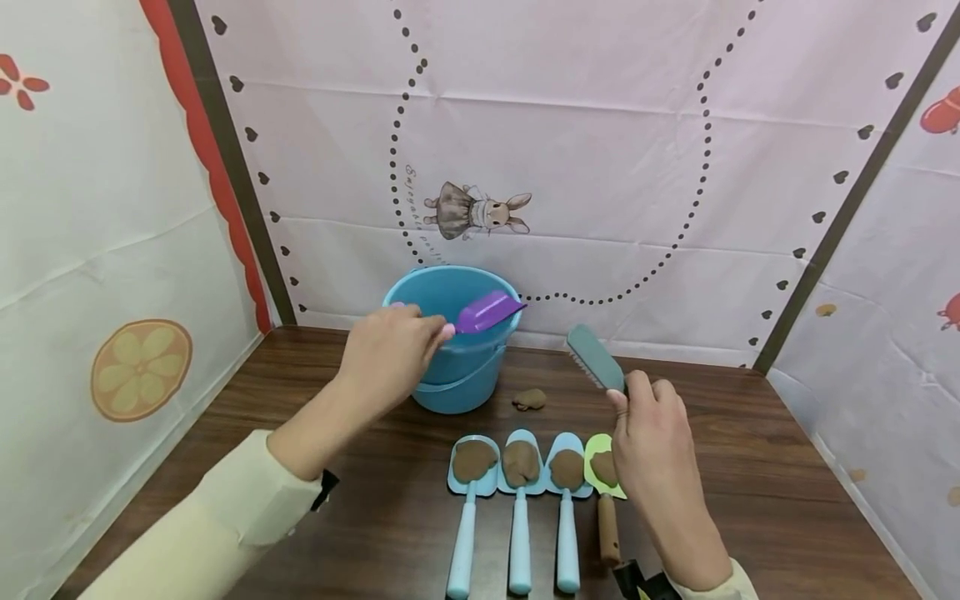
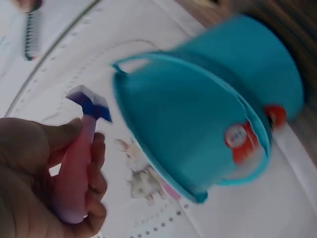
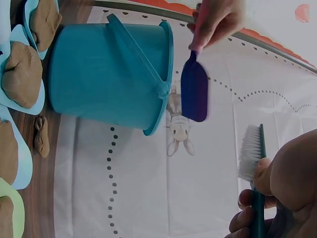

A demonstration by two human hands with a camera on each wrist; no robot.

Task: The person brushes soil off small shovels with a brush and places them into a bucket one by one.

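Wood-grain table, rabbit-print backdrop. My left hand grips purple scoop near blue bucket; my right hand grips teal brush.

Passage: right of right hand, over tabletop | Obstacles: bucket below left hand; shovel row before bucket

In the head view, the left grip is covering part of the blue bucket; the right grip is hiding the handle of the brush. The red sticker is blurring beyond reading in the left wrist view. In the right wrist view, the edges are cutting off the blue shovels and green shovel.
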